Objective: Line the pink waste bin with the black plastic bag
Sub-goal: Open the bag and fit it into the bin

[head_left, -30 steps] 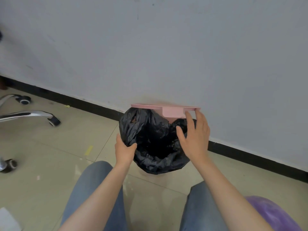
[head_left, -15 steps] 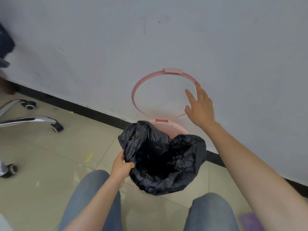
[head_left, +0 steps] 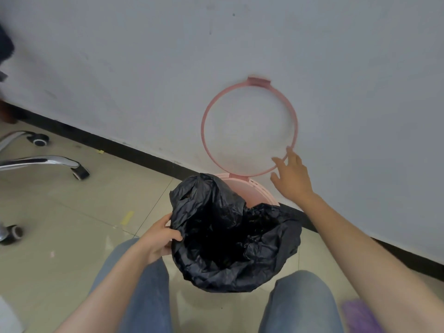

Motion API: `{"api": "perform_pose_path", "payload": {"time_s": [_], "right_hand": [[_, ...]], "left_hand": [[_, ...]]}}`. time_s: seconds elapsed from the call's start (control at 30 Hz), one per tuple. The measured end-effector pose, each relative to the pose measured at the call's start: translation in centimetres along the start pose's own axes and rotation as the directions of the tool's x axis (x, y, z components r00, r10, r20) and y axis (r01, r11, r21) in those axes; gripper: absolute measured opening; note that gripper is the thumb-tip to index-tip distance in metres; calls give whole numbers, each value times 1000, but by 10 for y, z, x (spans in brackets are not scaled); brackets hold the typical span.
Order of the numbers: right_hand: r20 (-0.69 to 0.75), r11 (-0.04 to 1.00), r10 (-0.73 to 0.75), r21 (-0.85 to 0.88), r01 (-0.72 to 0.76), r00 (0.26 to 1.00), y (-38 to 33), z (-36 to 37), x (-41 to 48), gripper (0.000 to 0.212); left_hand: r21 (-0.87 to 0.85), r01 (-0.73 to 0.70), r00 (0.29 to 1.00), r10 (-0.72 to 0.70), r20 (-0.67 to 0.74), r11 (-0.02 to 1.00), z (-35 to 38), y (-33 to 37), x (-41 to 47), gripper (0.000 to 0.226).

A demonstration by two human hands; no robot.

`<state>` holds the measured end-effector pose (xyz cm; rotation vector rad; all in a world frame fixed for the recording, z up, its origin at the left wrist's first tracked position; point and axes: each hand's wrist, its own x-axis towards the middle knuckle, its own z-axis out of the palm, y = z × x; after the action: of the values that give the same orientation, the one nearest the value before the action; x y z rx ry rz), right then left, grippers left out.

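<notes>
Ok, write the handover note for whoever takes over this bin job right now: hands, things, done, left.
Left hand: pinching the near-left edge of the black bag at the bin's rim.
Right hand: open, fingers spread, at the lower right of the pink ring, holding nothing.
Pink bin: on the floor by the wall, ring flipped up against the wall.
Done: bag is in the bin and folded over the near and right rim.
Left: the far-left corner of the bag stands bunched up and the far rim is bare; spread it over, then probably lower the ring to clamp it.
</notes>
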<state>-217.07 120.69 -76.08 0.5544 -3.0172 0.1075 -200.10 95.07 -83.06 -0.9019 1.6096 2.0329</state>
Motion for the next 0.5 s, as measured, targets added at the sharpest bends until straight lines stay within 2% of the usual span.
{"api": "perform_pose_path", "payload": {"time_s": [0.07,0.13,0.2,0.23,0.3,0.37,0.4,0.5], "right_hand": [[128,1000,8,18,-10,992,-1,18,-19,45],[305,996,59,42,-76,951,2,34,-36,46],[424,974,106,139,-180,900,5,45,-49,48],[438,951,122,205,-231,891,6,49,-54,48],[399,907,158,302,-292,903,6,52,-63,46],[356,899,192,311,-309,915,5,53,-70,45],[354,901,209,293,-320,912,5,53,-73,45],[346,882,280,276,-382,896,6,52,-78,38]], "left_hand": [[60,57,998,-58,22,997,-8,-3,-4,69],[163,78,996,-82,18,984,-11,0,-11,73],[373,7,996,25,-81,928,-7,13,-18,69],[486,-41,975,142,-173,873,-5,22,-16,66],[655,-92,874,376,-307,750,3,42,-7,63],[733,-163,784,537,-310,661,12,57,10,59],[733,-202,785,554,-276,650,17,62,19,57],[677,-220,885,436,-165,702,27,67,41,52]]}}
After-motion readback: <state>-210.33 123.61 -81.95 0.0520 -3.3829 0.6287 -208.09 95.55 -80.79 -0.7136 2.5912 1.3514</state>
